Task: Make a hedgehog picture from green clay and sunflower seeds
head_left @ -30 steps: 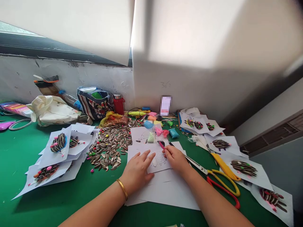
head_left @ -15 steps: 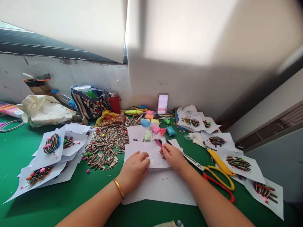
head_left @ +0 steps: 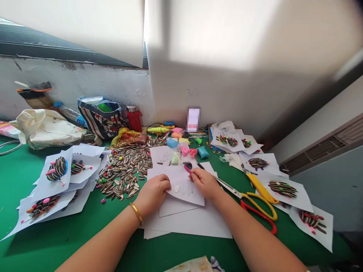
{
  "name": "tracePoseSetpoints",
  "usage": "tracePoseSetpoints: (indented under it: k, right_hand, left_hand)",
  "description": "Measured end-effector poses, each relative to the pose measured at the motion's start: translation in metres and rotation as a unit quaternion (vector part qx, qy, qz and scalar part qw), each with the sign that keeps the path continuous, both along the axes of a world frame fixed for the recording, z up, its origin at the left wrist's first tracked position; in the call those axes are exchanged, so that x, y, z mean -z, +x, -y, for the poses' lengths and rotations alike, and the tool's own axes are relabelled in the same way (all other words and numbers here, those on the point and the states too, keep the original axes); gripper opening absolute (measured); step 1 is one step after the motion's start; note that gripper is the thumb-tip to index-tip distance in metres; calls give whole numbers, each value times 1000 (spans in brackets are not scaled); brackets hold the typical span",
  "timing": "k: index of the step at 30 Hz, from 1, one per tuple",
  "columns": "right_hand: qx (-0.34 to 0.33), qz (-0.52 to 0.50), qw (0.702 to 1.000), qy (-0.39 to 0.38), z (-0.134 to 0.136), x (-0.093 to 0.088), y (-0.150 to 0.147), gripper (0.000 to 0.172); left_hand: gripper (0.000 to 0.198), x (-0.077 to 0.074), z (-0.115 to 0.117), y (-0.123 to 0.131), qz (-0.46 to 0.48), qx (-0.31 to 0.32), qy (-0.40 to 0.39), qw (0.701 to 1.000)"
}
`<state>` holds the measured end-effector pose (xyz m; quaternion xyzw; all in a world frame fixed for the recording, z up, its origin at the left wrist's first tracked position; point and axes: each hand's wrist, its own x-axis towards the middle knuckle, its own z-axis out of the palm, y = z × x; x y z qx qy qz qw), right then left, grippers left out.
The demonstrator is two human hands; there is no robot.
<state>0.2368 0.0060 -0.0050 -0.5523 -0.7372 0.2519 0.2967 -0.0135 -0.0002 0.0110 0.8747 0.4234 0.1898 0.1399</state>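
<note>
Pinching a printed sheet atop the paper stack on the green table.
With left hand curled knuckles-up, gripping its left edge; with right hand clasping a pink stick at its top. On the wall, pencilled "36", last digit unclear.

Green table w/ white wall, window behind.

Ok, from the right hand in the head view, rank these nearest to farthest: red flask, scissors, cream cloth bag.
1. Scissors, just right of the right hand.
2. Red flask, back left by the wall.
3. Cream cloth bag, far left.
</note>
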Motion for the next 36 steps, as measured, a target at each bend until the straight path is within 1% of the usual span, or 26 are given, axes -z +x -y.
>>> tracePoseSetpoints:
  k: [6, 9, 12, 15, 19, 27, 33, 36]
  right_hand:
    - [-34, 18, 999, 32, 3, -4, -2, 22]
    - [-44, 45, 998, 28, 5, -7, -3, 29]
    - [-38, 95, 994, 22, 9, -11, -6, 24]
    - [-49, 123, 991, 29, 12, -12, -9, 23]
    - [-63, 149, 985, 52, 15, -9, -12, 30]
    - [-89, 217, 967, 98, 14, 0, -15, 29]
    - [-109, 235, 960, 107, 16, -1, -16, 28]
    - [-103, 238, 960, 106, 15, -2, -16, 28]
  left_hand:
    - [35, -6, 4, 4, -28, 30, 42, 998]
    - [40, -8, 9, 6, -23, 37, 36, 998]
    - [45, -9, 15, 8, -31, 38, 30, 998]
    - [41, -9, 19, 11, -53, 39, 33, 997]
    - [37, -7, 23, 13, -63, 45, 44, 996]
    - [35, -3, 24, 17, -76, 41, 61, 994]
    - [37, -1, 24, 16, -87, 45, 52, 994]
    - [37, -1, 23, 16, -83, 46, 49, 994]
